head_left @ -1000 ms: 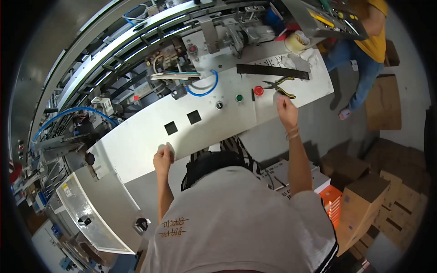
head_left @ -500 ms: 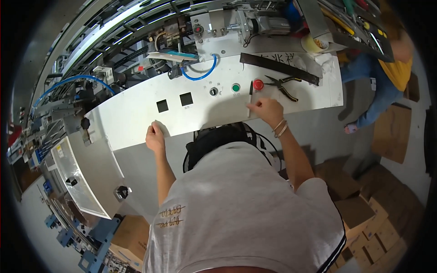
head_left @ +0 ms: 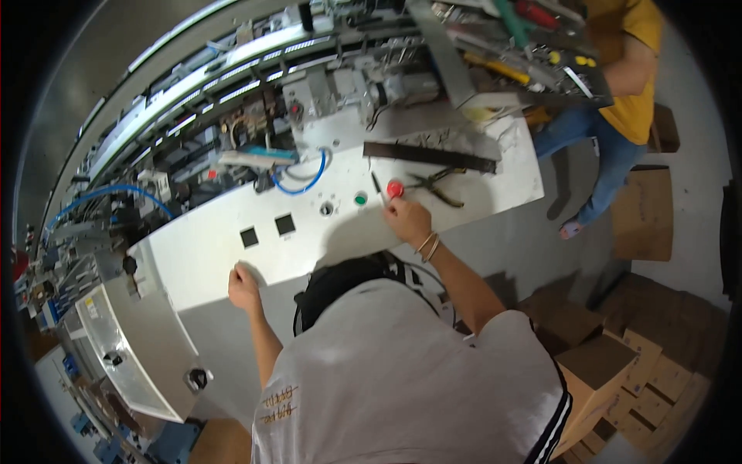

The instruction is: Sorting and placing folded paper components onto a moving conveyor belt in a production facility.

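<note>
A long machine (head_left: 232,155) of rails, wiring and blue hoses fills the upper left, and its white control panel (head_left: 309,232) slants across the middle; every place below is given from that panel. At the panel's far right end stands another person (head_left: 618,100) in a yellow top and jeans, beside a tilted tray of tools (head_left: 510,46). Brown cardboard boxes (head_left: 618,363) are piled on the floor well below and right of the panel. A long dark metal bar (head_left: 429,156) lies along the panel's upper right part, with a pair of pliers (head_left: 437,185) just below it. A loop of blue hose (head_left: 305,182) hangs over the panel's top edge near the middle.

The right hand (head_left: 408,220) (bracelets at its wrist) rests at the panel's lower edge right of centre, fingers curled and pinching a thin dark tool (head_left: 376,185) whose tip points up beside the red push button (head_left: 395,189). A green button (head_left: 360,199) and a small key switch (head_left: 327,208) sit to the left of the red one, then two black square cutouts (head_left: 267,230). The left hand (head_left: 243,288) is curled over the panel's lower left edge, gripping it.
</note>
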### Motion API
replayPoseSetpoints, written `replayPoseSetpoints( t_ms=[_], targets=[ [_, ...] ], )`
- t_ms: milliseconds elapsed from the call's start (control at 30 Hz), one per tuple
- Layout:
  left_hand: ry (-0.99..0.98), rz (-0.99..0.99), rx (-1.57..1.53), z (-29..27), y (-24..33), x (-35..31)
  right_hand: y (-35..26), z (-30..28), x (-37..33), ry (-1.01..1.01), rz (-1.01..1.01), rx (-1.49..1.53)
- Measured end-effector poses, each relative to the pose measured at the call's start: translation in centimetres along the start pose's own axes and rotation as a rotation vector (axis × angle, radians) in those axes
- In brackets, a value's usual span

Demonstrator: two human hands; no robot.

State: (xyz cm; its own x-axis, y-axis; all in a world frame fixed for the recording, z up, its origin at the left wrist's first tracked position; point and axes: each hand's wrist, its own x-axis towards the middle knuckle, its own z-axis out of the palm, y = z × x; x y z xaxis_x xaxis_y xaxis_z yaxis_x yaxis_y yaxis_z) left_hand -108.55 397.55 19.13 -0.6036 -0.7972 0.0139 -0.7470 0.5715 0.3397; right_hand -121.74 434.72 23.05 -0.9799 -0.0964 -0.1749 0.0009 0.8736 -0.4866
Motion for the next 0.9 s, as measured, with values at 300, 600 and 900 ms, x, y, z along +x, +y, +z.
replayPoseSetpoints(
  t_ms=[300,600,900],
  targets=[
    [0.029,0.003,0.012,-0.2,0.1,-0.2,-5.3,-7.1,-1.1,0.132,-0.273,0.169],
    [0.016,0.013,-0.020,-0.8,0.9,-0.6,-8.6,-17.4,-0.7,0.290,-0.591,0.236],
    [0.032,0.014,-0.025,-0.5,0.3,-0.7,-11.5,-22.8,-1.2,0.351,-0.800,0.211]
  ],
)
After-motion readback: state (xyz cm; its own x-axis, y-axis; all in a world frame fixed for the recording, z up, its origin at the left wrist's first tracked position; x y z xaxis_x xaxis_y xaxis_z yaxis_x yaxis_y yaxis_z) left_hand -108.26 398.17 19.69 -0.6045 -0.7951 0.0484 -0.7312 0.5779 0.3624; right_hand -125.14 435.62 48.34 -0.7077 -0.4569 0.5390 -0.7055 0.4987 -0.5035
